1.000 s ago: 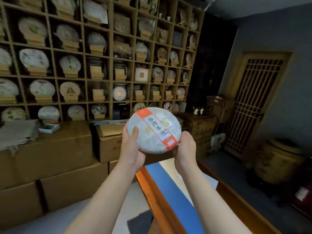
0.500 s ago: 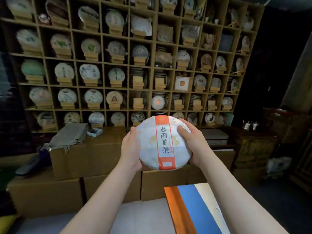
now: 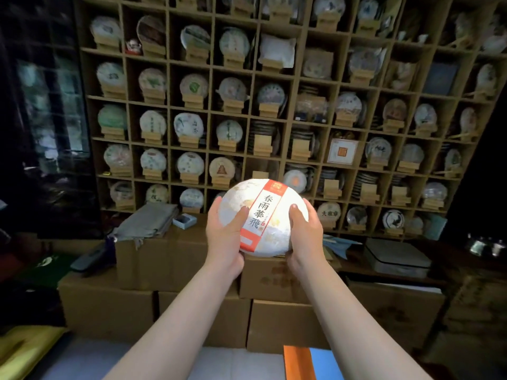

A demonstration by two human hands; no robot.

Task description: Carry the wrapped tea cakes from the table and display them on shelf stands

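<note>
- Gripping the wrapped tea cake point(image 3: 263, 218) at mid-frame, left hand point(image 3: 226, 237) and right hand point(image 3: 304, 234) curl round its opposite edges, thumbs on its face
- Its red label band runs nearly upright, tilted slightly right
- Cardboard boxes point(image 3: 175, 259) stand between the person and the shelf
- A bare shelf stand point(image 3: 262, 145) sits just above the cake, probably where it goes
</note>
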